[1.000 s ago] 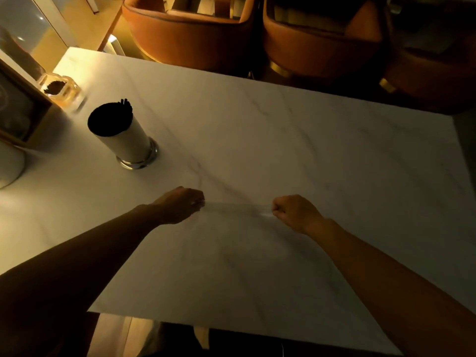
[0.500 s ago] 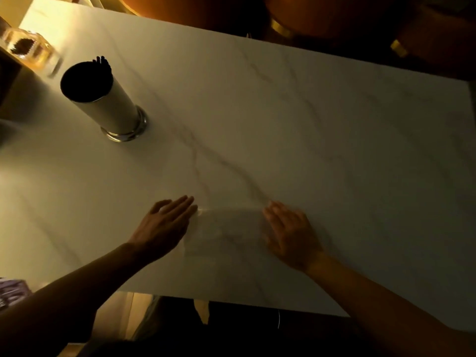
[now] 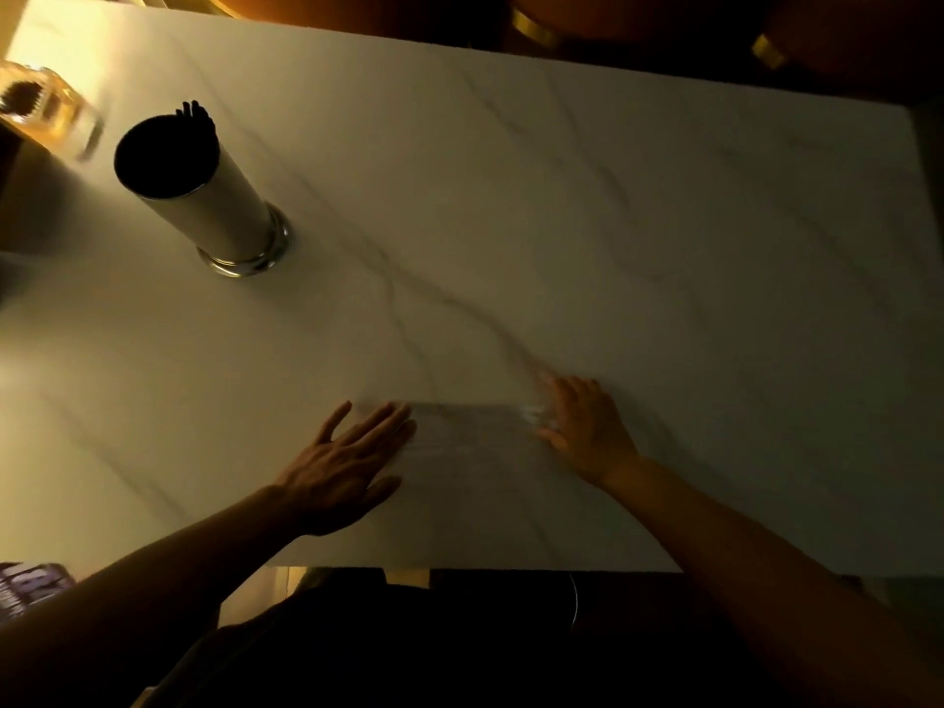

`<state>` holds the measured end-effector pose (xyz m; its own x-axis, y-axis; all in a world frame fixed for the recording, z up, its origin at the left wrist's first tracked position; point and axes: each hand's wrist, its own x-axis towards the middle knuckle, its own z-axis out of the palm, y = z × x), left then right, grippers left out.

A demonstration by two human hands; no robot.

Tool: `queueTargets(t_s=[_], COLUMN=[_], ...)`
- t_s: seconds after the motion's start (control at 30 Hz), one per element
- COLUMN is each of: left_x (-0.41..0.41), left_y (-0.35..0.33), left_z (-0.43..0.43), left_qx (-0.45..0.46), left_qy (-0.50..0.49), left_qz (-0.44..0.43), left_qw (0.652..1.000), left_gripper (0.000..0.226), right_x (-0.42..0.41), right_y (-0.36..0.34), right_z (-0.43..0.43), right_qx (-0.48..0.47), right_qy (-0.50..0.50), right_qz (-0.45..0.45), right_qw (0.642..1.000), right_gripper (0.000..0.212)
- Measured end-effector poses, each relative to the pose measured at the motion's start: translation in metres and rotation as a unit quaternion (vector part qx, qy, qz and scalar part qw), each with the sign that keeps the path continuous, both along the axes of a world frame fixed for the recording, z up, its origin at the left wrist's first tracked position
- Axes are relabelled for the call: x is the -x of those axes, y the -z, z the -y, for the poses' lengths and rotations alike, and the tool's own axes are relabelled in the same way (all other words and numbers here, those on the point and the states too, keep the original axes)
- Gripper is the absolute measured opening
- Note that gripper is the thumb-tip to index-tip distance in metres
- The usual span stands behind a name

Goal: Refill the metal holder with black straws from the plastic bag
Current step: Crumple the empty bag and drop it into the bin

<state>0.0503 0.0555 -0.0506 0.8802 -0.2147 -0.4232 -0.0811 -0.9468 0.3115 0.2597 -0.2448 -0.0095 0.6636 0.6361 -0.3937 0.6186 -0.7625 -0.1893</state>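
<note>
step: the metal holder (image 3: 204, 196) looks packed to the rim with black straws (image 3: 166, 158), so i judge the refilling itself done and the person is now flattening the emptied plastic bag (image 3: 475, 436).
left hand (image 3: 347, 462): fingers spread, palm down, flat on the bag's left edge; pinching nothing.
right hand (image 3: 587, 431): also spread and flat, pressing the bag's right edge; a bright crinkle of plastic shows just beside its thumb.
bag: clear, thin, lying flat on the desk (image 3: 562, 222) between the two hands, near the front edge; i see no straws left in it, though the light is dim.
holder: upright at the far left of the desk, well apart from the hands; a few straw tips stand above the rim at the back.
next move: probably folding or lifting the bag away, which calls for a pinch on a film that clings flat to the stone.
edges: the front edge runs just below the hands, so the bag could be slid off it to get a grip.
open room: the middle and right of the desk are bare; a glass jar (image 3: 46, 115) sits at the far-left corner, beyond the holder.
</note>
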Motion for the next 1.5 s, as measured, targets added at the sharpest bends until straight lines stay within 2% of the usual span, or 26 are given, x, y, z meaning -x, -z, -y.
queueTargets(t_s=[0.07, 0.13, 0.2, 0.27, 0.37, 0.5, 0.57, 0.9, 1.03, 1.13, 1.37, 1.5], left_x=[-0.002, -0.004, -0.006, -0.007, -0.008, -0.008, -0.010, -0.032, -0.042, -0.043, -0.036, -0.036], left_y=[0.004, 0.010, 0.017, 0.022, 0.028, 0.027, 0.023, 0.013, 0.020, 0.028, 0.040, 0.037], left_z=[-0.006, -0.014, -0.022, -0.027, -0.030, -0.030, -0.028, 0.050, 0.095, 0.125, 0.138, 0.140], left_qx=[0.000, 0.002, 0.003, 0.000, -0.001, 0.023, 0.027, 0.050, 0.044, 0.040, -0.006, -0.022], left_qy=[0.020, 0.039, 0.056, 0.070, 0.084, 0.089, 0.086, 0.175, 0.207, 0.216, 0.214, 0.210], left_qz=[0.013, 0.024, 0.042, 0.057, 0.081, 0.087, 0.077, 0.077, 0.095, 0.100, 0.136, 0.151], left_qw=[1.000, 0.999, 0.998, 0.996, 0.993, 0.992, 0.993, 0.980, 0.973, 0.970, 0.967, 0.966], left_gripper=[0.071, 0.072, 0.073, 0.074, 0.072, 0.071, 0.072, 0.075, 0.075, 0.076, 0.080, 0.080], right_x=[0.003, 0.014, 0.032, 0.055, 0.096, 0.148, 0.172, 0.300, 0.356, 0.398, 0.453, 0.453], right_y=[0.000, 0.000, -0.001, -0.004, -0.007, -0.020, -0.028, -0.059, -0.063, -0.057, 0.023, 0.096], right_z=[0.000, 0.005, 0.009, 0.013, 0.017, 0.023, 0.026, 0.083, 0.105, 0.123, 0.158, 0.164], right_qx=[0.007, -0.042, -0.108, -0.156, -0.204, -0.321, -0.348, -0.264, -0.292, -0.286, -0.257, -0.182], right_qy=[0.019, 0.061, 0.156, 0.285, 0.418, 0.555, 0.588, 0.709, 0.774, 0.803, 0.846, 0.878], right_qz=[-0.022, -0.045, -0.092, -0.129, -0.128, -0.147, -0.136, -0.010, 0.026, 0.056, 0.041, 0.029], right_qw=[1.000, 0.996, 0.977, 0.937, 0.876, 0.753, 0.718, 0.654, 0.562, 0.520, 0.466, 0.441], right_gripper=[0.046, 0.024, 0.014, 0.015, 0.017, 0.008, 0.006, 0.017, 0.013, 0.011, 0.019, 0.026])
